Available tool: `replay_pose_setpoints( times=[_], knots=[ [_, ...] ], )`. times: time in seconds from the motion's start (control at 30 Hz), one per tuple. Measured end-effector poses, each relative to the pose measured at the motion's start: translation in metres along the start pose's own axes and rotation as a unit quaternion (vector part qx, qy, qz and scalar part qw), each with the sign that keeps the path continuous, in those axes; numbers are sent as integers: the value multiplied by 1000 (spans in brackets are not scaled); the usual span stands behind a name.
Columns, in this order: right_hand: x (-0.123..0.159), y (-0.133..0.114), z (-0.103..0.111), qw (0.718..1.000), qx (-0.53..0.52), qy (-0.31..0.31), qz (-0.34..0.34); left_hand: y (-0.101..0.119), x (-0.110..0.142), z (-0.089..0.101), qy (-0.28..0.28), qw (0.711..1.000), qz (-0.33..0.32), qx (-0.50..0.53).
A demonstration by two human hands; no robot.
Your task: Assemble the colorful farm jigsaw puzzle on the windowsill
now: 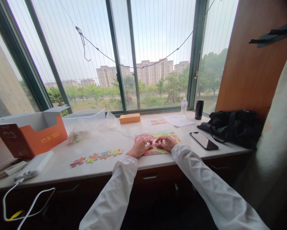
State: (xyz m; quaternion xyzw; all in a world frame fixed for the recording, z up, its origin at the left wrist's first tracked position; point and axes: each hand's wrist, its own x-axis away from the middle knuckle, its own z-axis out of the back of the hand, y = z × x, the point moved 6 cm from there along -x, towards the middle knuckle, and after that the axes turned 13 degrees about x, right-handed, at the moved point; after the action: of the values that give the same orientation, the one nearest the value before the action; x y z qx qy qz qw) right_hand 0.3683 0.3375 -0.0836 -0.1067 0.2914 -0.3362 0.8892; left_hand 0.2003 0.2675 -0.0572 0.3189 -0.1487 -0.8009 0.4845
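A colourful jigsaw board [157,135] lies flat on the white countertop [102,163] in front of the window. Both hands rest on it side by side. My left hand [139,147] has its fingers curled, with the fingertips pinched on a small puzzle piece [153,144] in the middle of the board. My right hand [166,142] meets it from the right, fingertips pressed together on the same spot. A row of several loose puzzle pieces [96,157] lies on the counter to the left of my left hand.
Black phone [203,140] and black bag [232,126] sit right of the board. Behind: orange box [129,118], card [157,121], paper [178,120], water bottle [184,107], black cup [199,109]. Left: clear tub [84,116], plastic bag [85,134], orange-white carton [30,131], power bank [35,164] with cable.
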Motion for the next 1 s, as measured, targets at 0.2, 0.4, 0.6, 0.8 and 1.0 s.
replay_pose_setpoints(
  times=[0.2, 0.4, 0.6, 0.8, 1.0],
  knots=[
    [0, 0, 0, 1000, 8, 5, -1, 0, 1, 1, 3, 1000, 3, 5],
    [1, -4, 3, 1000, 2, 9, 10, 2, 0, 1, -1, 1000, -17, -7],
    [0, -7, 4, 999, -11, 8, 33, 14, 2, 2, -13, 992, -62, -105],
    [-3, -2, -1, 999, 22, 8, 47, 11, 0, -2, -31, 991, -53, -120],
    [-4, 0, -2, 997, 52, 17, 60, 7, -1, -6, -26, 982, -69, -175]
  ],
)
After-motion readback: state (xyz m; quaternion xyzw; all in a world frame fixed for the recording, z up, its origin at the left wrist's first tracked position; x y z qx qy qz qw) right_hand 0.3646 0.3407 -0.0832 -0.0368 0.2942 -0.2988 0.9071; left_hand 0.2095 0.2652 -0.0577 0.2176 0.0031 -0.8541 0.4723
